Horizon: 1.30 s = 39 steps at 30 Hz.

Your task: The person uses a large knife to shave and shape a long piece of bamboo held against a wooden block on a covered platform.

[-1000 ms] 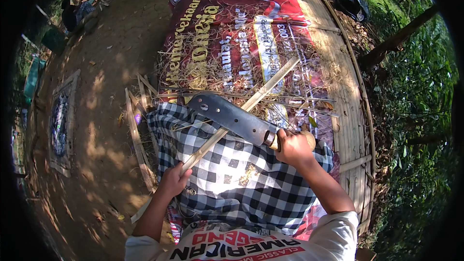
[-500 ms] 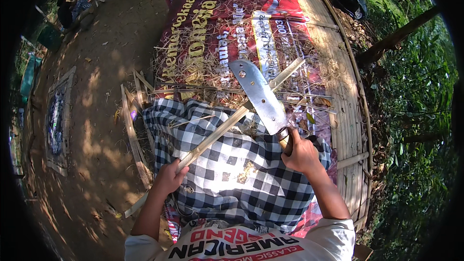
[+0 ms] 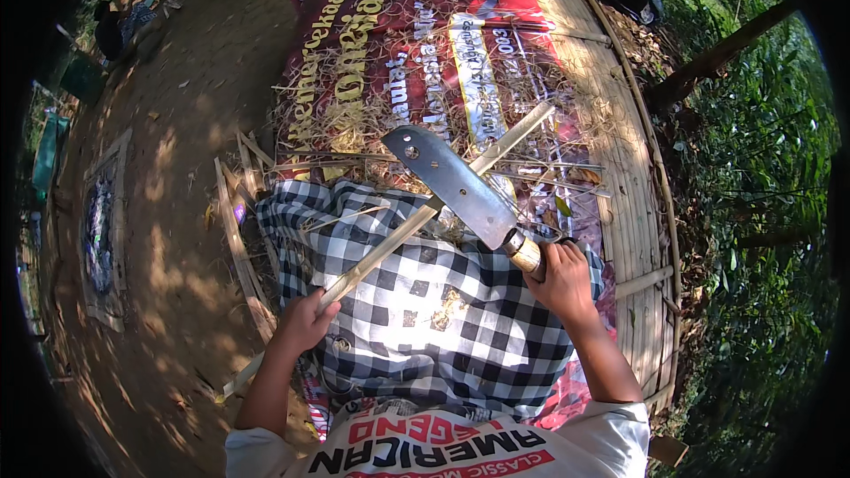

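Observation:
My left hand grips the near end of a long pale bamboo strip, which slants away to the far right. In my right hand is the wooden handle of a broad machete. Its wide steel blade, pierced by several holes, lies across the strip and hides part of it; whether blade and strip touch I cannot tell. Under both hands a black-and-white checked cloth covers my lap, with a small patch of shavings on it.
Beyond the cloth, a red printed banner strewn with fibrous shavings lies on a bamboo-slat platform. Split bamboo pieces rest at the left edge. Dirt ground stretches left; a wooden pole and green plants stand right.
The machete has turned so its tip points further left, and its handle has shifted slightly right and nearer. The bamboo strip and my left hand have barely moved.

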Each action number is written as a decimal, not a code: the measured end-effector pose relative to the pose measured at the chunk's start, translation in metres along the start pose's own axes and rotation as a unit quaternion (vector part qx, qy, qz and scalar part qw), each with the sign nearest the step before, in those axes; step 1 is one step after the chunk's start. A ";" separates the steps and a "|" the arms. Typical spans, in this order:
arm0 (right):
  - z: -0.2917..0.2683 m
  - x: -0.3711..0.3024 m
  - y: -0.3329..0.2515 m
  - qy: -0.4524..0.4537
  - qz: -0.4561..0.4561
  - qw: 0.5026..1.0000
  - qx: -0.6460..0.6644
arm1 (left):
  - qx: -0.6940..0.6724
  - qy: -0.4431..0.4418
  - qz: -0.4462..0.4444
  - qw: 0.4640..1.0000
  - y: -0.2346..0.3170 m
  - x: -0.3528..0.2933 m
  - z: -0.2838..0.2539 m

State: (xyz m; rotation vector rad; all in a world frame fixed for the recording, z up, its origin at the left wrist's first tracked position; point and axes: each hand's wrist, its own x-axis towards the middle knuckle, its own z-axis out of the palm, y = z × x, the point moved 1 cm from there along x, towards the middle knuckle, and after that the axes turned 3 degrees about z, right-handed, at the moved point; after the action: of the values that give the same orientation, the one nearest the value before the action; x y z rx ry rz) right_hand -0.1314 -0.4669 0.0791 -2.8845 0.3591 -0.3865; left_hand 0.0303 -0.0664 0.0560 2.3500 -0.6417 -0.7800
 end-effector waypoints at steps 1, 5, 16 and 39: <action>0.001 0.007 -0.004 0.022 -0.022 0.999 0.009 | -0.005 0.011 0.008 1.000 -0.002 -0.001 0.002; 0.001 0.027 -0.013 0.005 -0.060 0.998 -0.004 | -0.005 0.034 0.015 0.999 -0.008 -0.004 0.007; -0.012 0.047 0.044 -0.050 0.067 0.996 -0.037 | -0.056 0.017 0.016 0.998 0.001 -0.003 0.003; -0.017 0.056 0.008 -0.025 -0.059 0.998 -0.010 | -0.083 0.008 0.005 0.997 -0.019 -0.004 0.008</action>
State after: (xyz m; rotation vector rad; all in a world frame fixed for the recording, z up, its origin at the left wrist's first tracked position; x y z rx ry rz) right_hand -0.0852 -0.4921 0.1065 -2.9366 0.1862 -0.3305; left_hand 0.0276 -0.0533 0.0397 2.1988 -0.5603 -0.7777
